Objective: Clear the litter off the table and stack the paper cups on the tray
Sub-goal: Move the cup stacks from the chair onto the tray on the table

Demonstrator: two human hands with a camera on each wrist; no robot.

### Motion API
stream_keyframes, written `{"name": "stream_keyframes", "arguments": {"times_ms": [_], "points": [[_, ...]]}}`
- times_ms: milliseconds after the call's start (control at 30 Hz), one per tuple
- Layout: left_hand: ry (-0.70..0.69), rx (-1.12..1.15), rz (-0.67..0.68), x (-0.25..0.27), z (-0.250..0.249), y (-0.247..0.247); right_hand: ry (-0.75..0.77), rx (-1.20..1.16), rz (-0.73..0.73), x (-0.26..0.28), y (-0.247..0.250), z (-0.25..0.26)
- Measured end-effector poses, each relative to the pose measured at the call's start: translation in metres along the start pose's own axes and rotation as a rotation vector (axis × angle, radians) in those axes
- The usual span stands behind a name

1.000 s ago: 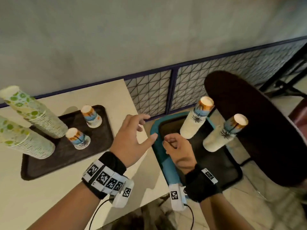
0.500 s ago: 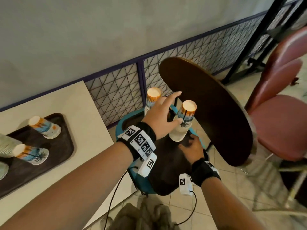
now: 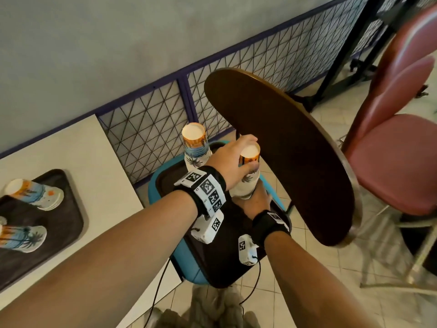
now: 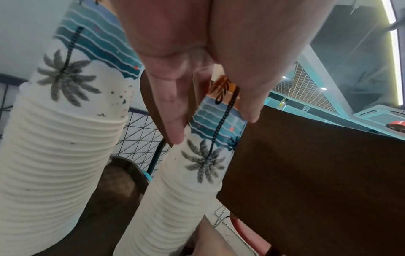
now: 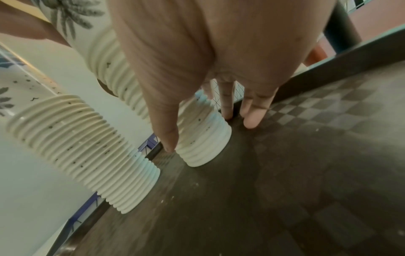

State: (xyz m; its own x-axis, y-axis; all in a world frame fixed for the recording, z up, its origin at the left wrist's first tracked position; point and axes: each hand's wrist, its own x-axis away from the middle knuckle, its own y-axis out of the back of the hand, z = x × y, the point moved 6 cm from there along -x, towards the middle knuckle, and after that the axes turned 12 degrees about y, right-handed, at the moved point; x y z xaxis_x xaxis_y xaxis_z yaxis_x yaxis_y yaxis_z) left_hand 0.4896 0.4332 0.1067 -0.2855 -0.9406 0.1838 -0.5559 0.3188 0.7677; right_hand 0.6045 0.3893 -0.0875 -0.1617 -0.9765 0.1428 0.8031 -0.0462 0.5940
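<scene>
A: Fingers? Landmark is the dark tray (image 3: 227, 263).
B: Left hand (image 3: 230, 159) is wrapped round the top of the right cup stack (image 3: 246, 183); right hand (image 3: 256, 202) has thumb and fingers spread about that stack's base, tips on the tray.
A: Surroundings?
B: Second stack (image 3: 195, 147) stands just beside it on the tray — the round table (image 3: 295, 150) overhangs close by, with a red chair (image 3: 397, 150) beyond.

Left hand (image 4: 197, 57) fingers (image 4: 173, 124) pinch the nearer cup stack (image 4: 186, 187).
</scene>
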Motion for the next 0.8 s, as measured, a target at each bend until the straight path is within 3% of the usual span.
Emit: {"name": "stream_keyframes", "arguments": {"times_ms": [367,667,800], "points": [[0.040,0.034,0.084,-0.001,0.008,0.007,0.080,-0.017,-0.036,0.004,0.009,0.017],[-0.054,0.065,0.027,0.040,-0.010,0.031,0.225,-0.158,-0.062,0.034,0.025,0.033],[-0.083,0.142,-0.087,0.077,-0.014,0.060,0.276,-0.187,-0.021,0.065,0.031,0.051]]}}
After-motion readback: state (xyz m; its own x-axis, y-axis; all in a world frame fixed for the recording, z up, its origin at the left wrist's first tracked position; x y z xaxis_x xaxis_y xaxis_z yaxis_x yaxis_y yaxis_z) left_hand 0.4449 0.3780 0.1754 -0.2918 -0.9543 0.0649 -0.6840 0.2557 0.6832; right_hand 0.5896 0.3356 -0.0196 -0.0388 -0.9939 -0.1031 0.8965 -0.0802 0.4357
